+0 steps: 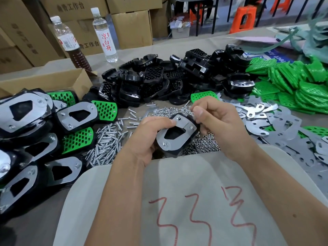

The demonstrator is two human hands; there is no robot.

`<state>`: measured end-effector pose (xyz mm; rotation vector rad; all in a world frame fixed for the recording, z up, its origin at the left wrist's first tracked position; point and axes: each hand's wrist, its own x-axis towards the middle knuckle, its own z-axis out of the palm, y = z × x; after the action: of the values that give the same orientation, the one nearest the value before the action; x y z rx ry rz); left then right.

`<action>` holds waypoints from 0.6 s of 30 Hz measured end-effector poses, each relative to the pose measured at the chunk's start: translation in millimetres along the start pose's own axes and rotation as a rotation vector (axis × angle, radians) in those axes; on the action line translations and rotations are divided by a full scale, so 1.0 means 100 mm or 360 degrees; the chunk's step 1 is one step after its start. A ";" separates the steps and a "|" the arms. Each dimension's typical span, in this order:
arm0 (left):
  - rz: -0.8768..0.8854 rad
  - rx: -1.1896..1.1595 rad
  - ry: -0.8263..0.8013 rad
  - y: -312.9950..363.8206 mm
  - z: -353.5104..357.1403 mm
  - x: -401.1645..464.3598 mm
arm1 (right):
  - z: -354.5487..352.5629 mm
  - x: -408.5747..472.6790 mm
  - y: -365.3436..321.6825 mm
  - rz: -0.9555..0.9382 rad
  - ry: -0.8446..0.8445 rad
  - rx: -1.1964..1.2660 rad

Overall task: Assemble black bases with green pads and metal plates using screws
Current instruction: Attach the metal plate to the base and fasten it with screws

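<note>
My left hand (149,134) grips a black base with a metal plate (175,137) on top, held above the table's near edge. Three screw tips with nuts show through the plate. My right hand (213,119) is curled over the plate's far corner, thumb and fingers pinched together there; what they pinch is hidden. Loose screws (106,139) lie to the left. Small nuts (200,144) are spread under and behind the held part. Bare black bases (159,79) are heaped at the back, green pads (291,80) at the right, metal plates (284,125) below them.
Finished assemblies (35,132) with green pads and plates are stacked at the left. A cardboard box (53,82) and two bottles (104,34) stand at the back left, with more cartons behind. An orange stool (244,19) is beyond the table.
</note>
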<state>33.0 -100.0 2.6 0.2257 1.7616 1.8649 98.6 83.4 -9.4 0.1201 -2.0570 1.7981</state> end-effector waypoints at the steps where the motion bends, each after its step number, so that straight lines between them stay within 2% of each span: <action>1: 0.0016 0.0076 0.0020 0.01 0.02 -0.01 | 0.01 0.00 0.02 -0.0022 0.0012 -0.0146; 4: 0.0172 0.0360 0.0123 0.02 0.06 -0.02 | 0.07 0.00 0.08 -0.0171 -0.0038 -0.0706; 7: 0.0315 0.0470 0.0159 0.06 0.12 -0.06 | 0.12 0.01 0.10 -0.0322 -0.0127 -0.0980; 10: 0.0352 0.0588 0.0168 0.09 0.12 -0.09 | 0.11 0.03 0.08 -0.0407 -0.0202 -0.1098; 14: 0.0265 0.0630 0.0160 0.14 0.10 -0.12 | 0.12 0.02 0.04 -0.0427 -0.0305 -0.1160; 18: 0.0240 0.0592 0.0148 0.15 0.10 -0.13 | 0.16 0.02 0.03 -0.0458 -0.0247 -0.1259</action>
<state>44.7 -98.0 21.4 0.4284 2.2034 1.6546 92.4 69.2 -13.0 0.3100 -2.5426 0.7463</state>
